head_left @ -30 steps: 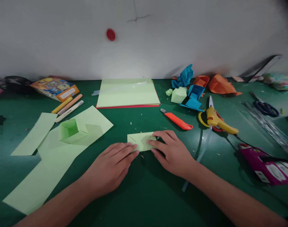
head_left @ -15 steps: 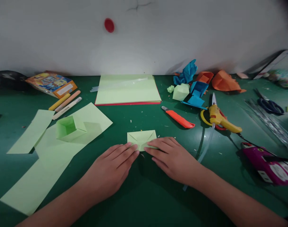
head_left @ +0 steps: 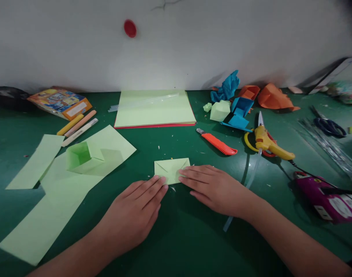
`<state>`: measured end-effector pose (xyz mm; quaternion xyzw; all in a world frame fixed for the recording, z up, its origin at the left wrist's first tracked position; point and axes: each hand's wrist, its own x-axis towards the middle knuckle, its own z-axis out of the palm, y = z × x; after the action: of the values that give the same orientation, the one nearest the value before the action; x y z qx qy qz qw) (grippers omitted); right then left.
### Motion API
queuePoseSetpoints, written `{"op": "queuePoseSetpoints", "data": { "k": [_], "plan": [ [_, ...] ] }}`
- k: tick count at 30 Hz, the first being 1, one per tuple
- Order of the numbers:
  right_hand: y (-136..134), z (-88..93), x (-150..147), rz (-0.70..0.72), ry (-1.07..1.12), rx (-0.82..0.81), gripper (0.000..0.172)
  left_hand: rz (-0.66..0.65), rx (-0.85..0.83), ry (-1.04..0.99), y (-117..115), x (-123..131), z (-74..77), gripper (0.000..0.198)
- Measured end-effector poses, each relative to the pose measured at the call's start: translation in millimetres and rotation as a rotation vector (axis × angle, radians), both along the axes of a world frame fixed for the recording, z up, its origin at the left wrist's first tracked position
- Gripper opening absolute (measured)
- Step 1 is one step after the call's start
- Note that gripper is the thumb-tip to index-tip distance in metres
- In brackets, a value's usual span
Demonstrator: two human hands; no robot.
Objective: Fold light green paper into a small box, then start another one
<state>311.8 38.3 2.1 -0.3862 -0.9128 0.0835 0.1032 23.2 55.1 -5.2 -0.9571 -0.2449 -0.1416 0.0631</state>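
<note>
A small folded piece of pale green paper lies flat on the dark green tabletop, slanting creases running in from its upper corners. My left hand rests its outstretched fingertips on the lower left corner. On the right side of the paper, my right hand lies flat with its fingers stretched out, covering that end. Neither hand grips anything. Left of my hands, an open green paper box sits on a larger green sheet.
An orange cutter knife lies beyond my right hand. A yellow glue gun rests over scissors beside it. Blue folded paper and orange paper pieces stand by the wall. At the back is a stack of green sheets.
My right hand has slid slightly up and right along the folded paper, uncovering more of its middle. The left hand stays at its corner. The whole view has shifted a little.
</note>
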Motion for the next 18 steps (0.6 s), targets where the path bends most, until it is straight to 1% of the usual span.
{"op": "queuePoseSetpoints", "data": {
  "k": [7,12,18],
  "plan": [
    [-4,6.3,-2,0.000,-0.062,0.045,0.040,-0.002,-0.034,-0.030,0,0,-1.8,0.042],
    [-7,7.8,-2,0.004,-0.079,0.013,0.042,-0.013,-0.026,-0.027,1,0,-0.8,0.042],
    [-11,10.6,-3,-0.011,-0.135,-0.037,0.046,0.010,-0.097,-0.037,4,1,0.8,0.042]
  ]
}}
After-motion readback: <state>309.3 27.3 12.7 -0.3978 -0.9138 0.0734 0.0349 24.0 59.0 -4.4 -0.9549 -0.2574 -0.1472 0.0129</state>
